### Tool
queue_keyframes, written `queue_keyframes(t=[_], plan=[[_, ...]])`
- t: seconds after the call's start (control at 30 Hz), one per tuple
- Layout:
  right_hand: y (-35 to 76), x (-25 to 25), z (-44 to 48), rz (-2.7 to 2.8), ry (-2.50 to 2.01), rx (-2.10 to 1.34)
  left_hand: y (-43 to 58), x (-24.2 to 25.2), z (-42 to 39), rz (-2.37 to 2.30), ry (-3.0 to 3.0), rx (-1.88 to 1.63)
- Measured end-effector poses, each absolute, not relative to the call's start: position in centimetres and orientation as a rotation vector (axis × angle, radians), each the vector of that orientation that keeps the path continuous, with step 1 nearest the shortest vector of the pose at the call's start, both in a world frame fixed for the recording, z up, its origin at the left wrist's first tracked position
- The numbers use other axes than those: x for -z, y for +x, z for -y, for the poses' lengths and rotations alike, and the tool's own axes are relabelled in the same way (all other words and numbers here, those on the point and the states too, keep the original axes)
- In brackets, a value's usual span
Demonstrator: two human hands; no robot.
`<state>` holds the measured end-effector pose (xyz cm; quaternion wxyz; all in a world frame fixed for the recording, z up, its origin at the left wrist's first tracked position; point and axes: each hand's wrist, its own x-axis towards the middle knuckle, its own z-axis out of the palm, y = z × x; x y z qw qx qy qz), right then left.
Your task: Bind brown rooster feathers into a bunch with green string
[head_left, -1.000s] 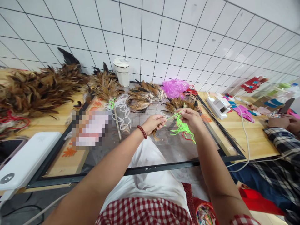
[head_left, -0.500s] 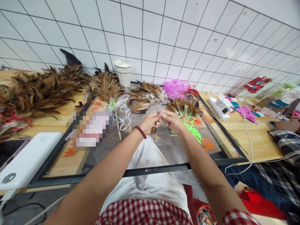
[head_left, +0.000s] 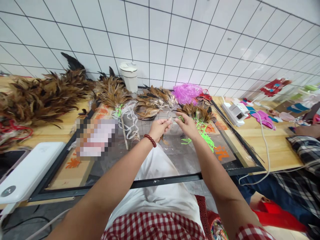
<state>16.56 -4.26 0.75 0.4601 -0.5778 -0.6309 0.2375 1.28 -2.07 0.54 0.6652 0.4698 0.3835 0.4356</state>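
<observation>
My left hand (head_left: pixel 160 129), with a dark red bead bracelet at the wrist, is closed in a pinch. A brown feather (head_left: pixel 162 138) pokes out below its fingers, and the held end is mostly hidden. Just to the right, my right hand (head_left: pixel 187 126) pinches a thin strand of green yarn (head_left: pixel 180 118) that shows at the fingertips. A small gap parts the two hands above the glass-topped frame (head_left: pixel 175 156). Right behind my right hand lie a bundle of brown feathers (head_left: pixel 197 112) and a heap of loose green yarn (head_left: pixel 205 136).
More feather bunches (head_left: pixel 40 96) cover the left and back. A white cup (head_left: pixel 130 76), white string (head_left: pixel 130 120) and a purple plastic bag (head_left: pixel 187 93) sit near the tiled wall. A power bank (head_left: pixel 32 171) lies left. On the right are a power adapter (head_left: pixel 236 113) and another person's sleeve (head_left: pixel 303 150).
My hands were touching at the fingertips and are now slightly apart. My right hand has lifted a little, and the green strand shows higher at its fingers.
</observation>
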Motion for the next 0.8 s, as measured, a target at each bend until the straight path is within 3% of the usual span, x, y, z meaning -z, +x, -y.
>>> queue_keyframes(t=[0.13,0.4,0.6,0.8], plan=[[17.4,-1.2,5.0,2.019,-1.536,-0.174,1.2,0.1,1.4,-0.966,1.132,-1.072],[17.3,-2.2,5.7,2.204,-1.377,0.349,0.7,0.7,1.1,-1.019,1.572,-0.881],[17.5,-2.3,5.9,2.218,-1.333,0.332,0.9,0.6,1.5,-0.927,1.767,-0.715],[17.7,-1.6,5.1,1.998,-1.327,-0.031,1.1,-0.7,2.9,-0.769,1.657,-0.638]])
